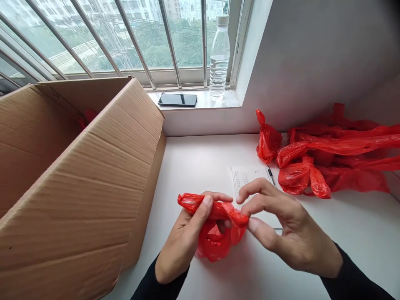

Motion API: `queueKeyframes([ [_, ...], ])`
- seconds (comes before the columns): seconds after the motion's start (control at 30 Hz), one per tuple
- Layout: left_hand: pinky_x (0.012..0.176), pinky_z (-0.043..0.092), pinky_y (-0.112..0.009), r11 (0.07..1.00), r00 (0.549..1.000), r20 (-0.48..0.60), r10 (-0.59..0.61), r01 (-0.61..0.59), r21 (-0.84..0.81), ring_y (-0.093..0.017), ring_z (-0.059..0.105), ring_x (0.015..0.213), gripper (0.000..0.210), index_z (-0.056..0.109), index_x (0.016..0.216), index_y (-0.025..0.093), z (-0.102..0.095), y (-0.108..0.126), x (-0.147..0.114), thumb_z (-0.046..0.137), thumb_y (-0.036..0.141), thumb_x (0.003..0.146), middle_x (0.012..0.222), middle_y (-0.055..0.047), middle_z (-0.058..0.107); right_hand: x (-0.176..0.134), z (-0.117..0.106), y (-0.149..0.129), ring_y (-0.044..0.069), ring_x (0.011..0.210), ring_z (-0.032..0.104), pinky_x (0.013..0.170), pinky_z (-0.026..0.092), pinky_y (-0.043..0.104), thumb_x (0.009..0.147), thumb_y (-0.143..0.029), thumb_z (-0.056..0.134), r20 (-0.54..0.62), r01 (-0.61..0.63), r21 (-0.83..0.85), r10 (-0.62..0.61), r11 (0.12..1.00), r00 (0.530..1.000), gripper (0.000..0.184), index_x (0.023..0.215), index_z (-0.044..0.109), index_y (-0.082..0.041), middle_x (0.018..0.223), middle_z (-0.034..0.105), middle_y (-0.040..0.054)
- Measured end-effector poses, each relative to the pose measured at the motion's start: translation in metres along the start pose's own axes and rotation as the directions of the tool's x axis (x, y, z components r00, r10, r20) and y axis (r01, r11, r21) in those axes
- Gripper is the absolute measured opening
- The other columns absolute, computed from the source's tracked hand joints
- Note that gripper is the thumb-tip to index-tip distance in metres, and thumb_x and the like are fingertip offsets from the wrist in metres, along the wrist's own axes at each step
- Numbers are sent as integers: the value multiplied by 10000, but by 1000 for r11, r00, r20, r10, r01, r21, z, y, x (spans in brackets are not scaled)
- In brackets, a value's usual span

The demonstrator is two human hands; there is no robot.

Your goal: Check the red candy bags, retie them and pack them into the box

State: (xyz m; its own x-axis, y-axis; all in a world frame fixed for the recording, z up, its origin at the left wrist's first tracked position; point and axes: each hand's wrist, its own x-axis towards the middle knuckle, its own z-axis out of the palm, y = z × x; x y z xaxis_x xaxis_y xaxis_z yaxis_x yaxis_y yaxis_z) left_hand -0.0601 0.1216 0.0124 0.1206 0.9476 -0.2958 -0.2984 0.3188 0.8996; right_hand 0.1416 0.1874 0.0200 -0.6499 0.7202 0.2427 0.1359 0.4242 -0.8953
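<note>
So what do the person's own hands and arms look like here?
The left hand and right hand are bare, with no gloves and no ring or watch showing. The left sleeve and right sleeve are plain black, long, ending around the wrists.

Daylit barred window — pale wall beside it — white table below.

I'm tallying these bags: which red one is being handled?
The red bag gripped by the left hand, the right hand at its edge; the other bags on the table sit by the wall.
</note>
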Motion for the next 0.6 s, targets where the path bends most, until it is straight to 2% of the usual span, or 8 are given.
queueKeyframes([
  [0.07,770,492,-240,996,998,18,54,-55,71,-129,614,784,292,741,987,236,-2,2,2,531,437,1013,855,-13,677,1,4,5,183,1201,551,1010,452,307,904,-142,611,64,-13,74,8,997,998,133,919,673,-260,1175,586,20],
  [0.13,810,507,-266,985,995,59,78,-86,152,-139,622,798,219,766,928,233,-3,5,2,611,379,978,869,-15,676,5,9,13,215,1263,530,1034,450,351,984,-267,555,97,-72,187,54,980,994,112,939,656,-248,1224,588,42],
  [0.2,834,518,-300,976,993,86,80,-96,197,-156,640,817,164,784,949,253,-4,8,0,650,348,954,891,-19,682,9,14,22,214,1182,577,987,479,373,1029,-370,492,122,-154,271,124,950,985,175,1054,619,-253,1197,604,53],
  [0.3,844,517,-319,961,994,75,79,-95,258,-168,653,855,162,787,973,275,-7,10,-3,643,349,958,973,-32,691,10,20,32,193,1023,608,918,494,358,980,-435,589,177,-214,267,171,940,969,252,1162,573,-261,1075,623,31],
  [0.4,791,507,-281,951,994,47,98,-107,291,-164,642,890,156,770,966,272,-11,9,-3,643,361,959,994,-34,670,7,24,33,187,1013,604,912,490,341,903,-422,699,168,-191,234,153,953,974,337,1176,565,-276,1103,616,19],
  [0.53,722,492,-240,971,994,50,100,-108,211,-132,602,833,104,730,897,241,-14,6,-1,687,330,928,942,-18,627,4,27,31,214,1258,531,1073,421,372,872,-299,728,62,-80,152,72,985,996,331,1156,557,-295,1314,556,34],
  [0.6,697,493,-228,981,994,46,98,-104,166,-122,592,805,117,694,822,212,-14,5,-1,746,301,878,934,-12,619,4,27,32,226,1317,501,1105,402,392,902,-313,696,70,-82,143,73,986,995,362,1231,547,-305,1377,540,45],
])
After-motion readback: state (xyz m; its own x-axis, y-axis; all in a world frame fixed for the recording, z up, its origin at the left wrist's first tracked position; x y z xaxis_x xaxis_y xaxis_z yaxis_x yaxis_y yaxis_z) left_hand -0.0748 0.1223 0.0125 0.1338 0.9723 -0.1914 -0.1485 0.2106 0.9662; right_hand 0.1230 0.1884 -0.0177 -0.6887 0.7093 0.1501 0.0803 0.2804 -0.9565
